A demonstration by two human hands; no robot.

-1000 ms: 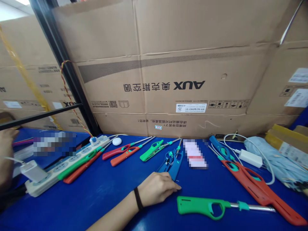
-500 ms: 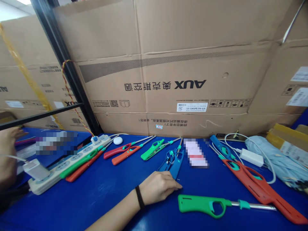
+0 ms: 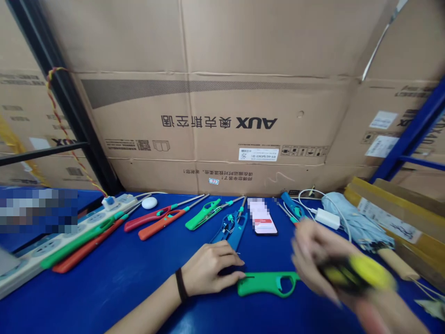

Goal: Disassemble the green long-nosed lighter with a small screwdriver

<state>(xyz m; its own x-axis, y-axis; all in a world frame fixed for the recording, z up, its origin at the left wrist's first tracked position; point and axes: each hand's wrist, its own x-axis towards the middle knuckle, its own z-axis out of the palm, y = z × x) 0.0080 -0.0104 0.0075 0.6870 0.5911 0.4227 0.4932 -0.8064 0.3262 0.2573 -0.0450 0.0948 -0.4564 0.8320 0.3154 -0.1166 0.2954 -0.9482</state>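
Your left hand [image 3: 210,268] lies curled on the blue surface [image 3: 139,287], fingertips touching the butt end of the green lighter [image 3: 267,284], holding nothing. That lighter lies flat, long axis running left to right, its far end hidden behind your right hand [image 3: 320,260]. The right hand is blurred, its fingers closed around a yellow-and-black tool [image 3: 354,273] above the lighter; the left is nearer its handle
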